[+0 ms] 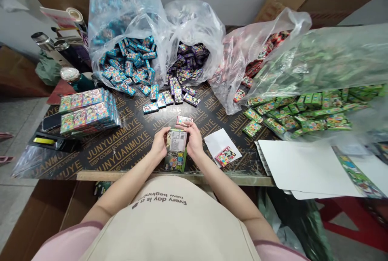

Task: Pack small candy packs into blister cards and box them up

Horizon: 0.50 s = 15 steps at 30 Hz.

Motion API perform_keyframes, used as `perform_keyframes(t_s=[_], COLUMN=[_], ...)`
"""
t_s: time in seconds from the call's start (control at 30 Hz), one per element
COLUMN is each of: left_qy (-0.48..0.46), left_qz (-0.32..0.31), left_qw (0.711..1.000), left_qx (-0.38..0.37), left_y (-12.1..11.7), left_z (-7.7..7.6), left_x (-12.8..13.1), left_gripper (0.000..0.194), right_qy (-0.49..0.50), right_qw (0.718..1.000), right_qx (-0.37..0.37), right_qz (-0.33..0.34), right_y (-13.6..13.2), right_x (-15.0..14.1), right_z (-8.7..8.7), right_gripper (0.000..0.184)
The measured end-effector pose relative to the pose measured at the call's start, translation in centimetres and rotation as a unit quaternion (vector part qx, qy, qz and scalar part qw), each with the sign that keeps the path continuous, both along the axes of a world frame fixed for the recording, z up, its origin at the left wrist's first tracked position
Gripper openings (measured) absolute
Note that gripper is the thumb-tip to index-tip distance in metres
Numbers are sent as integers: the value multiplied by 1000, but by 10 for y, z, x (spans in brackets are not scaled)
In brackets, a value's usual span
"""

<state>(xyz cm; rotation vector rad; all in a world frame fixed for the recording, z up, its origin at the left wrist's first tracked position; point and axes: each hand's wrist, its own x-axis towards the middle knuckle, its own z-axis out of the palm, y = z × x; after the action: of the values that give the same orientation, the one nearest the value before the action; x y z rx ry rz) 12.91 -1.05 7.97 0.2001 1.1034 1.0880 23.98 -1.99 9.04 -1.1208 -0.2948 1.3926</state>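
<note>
Between both hands, close to the table's front edge, stands a green and black printed carton (176, 156) with a pale label on its upper part. My left hand (160, 143) grips its left side, fingers curled at the top corner. On the opposite side my right hand (194, 138) is closed around the upper edge, its fingers reaching across the top. Just beyond those fingers a small red and white packet (183, 120) shows; whether they touch it I cannot tell. To the right, a red packet (225, 156) lies on a white sheet (220, 141).
Clear plastic bags spill small blue boxes (129, 64), purple boxes (190, 60), red boxes (257, 66) and green boxes (303, 115) over the back and right. Wrapped box stacks (87, 111), a phone (51, 122) and a lidded bottle (75, 78) stand left. White cards (306, 164) overhang the front right edge.
</note>
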Motion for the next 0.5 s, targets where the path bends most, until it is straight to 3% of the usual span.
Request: perform_keyframes(t_s=[0.07,0.17,0.27,0.37,0.5], left_qy=[7,22,63,115,174], left_qz=[-21,-27,34,75,2], left_qw=[1000,998,988,976,964], left_qx=[4,61,134,172,200], left_y=[7,12,8,2,4], left_z=[3,8,10,9,9], left_x=[-5,-8,-4,0,-7], left_gripper=[15,24,17,10,22], right_qy=[45,57,12,-33,-71], right_qw=[999,998,1000,998,994], right_qx=[16,9,11,54,71], right_qz=[-21,-4,4,-29,-52], right_y=[-1,-1,1,-1,-4], right_x=[-1,-2,-3,-6,-8], right_z=[-2,-5,-9,-12,-16], right_gripper=[25,30,21,7,12])
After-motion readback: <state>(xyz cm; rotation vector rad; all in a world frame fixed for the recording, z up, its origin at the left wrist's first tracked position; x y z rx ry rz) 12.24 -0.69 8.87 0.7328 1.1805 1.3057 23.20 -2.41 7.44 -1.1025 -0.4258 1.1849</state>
